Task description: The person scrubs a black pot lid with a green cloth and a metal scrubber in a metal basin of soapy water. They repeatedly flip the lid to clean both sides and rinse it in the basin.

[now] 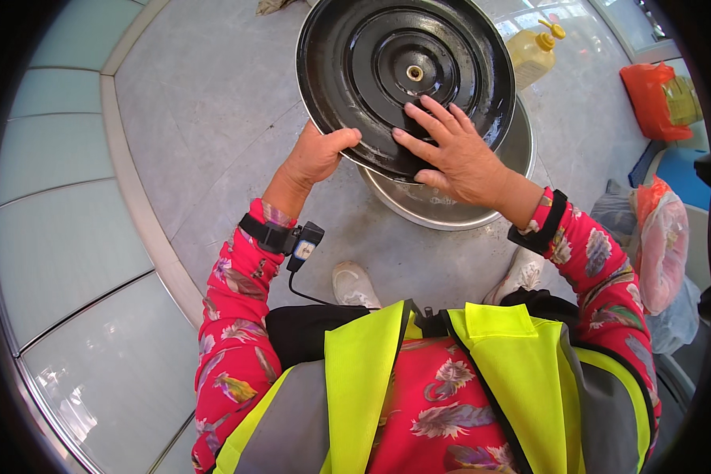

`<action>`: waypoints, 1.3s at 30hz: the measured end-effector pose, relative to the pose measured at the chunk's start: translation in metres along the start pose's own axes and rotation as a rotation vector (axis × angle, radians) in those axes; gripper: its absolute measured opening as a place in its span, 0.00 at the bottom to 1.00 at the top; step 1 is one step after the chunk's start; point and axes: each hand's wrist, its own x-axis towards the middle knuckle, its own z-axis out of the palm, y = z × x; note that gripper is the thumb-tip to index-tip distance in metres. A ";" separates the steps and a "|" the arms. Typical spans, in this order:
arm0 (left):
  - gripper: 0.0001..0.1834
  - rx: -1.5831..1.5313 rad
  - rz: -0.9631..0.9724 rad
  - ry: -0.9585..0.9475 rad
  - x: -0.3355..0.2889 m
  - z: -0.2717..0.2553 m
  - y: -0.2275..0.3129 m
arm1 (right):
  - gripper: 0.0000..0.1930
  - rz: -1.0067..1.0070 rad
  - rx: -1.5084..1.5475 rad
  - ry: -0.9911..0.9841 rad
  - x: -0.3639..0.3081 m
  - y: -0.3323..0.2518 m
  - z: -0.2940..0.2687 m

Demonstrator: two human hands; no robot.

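Observation:
A large round black disc (pixel 383 59) with concentric ridges, a raised metal-lined hole at its centre and a thin pale rim is tilted in front of me. Its surface glistens wet. My left hand (pixel 317 154) grips the lower left rim, thumb on the upper face and the other fingers hidden beneath. Fingers spread, my right hand (pixel 458 154) lies on the disc's lower right face. Below the disc is a round stainless steel basin (pixel 426 213) on the floor, mostly covered by it.
A yellowish pump bottle (pixel 532 59) stands beyond the basin. At the right are an orange-red bag (pixel 654 101), a blue container (pixel 682 175) and several plastic bags (pixel 663 253). Pale tiles (pixel 75 237) run along the left. My shoes (pixel 355 284) are near the basin.

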 end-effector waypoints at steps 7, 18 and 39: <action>0.22 0.042 0.087 -0.004 0.002 0.004 0.000 | 0.33 -0.070 0.104 0.082 0.014 -0.024 -0.010; 0.25 0.338 0.205 0.107 0.003 0.002 0.007 | 0.17 0.252 -0.248 -0.072 -0.036 0.039 0.005; 0.18 0.383 0.289 0.179 0.004 0.022 0.004 | 0.13 0.736 0.761 0.218 0.048 -0.007 0.029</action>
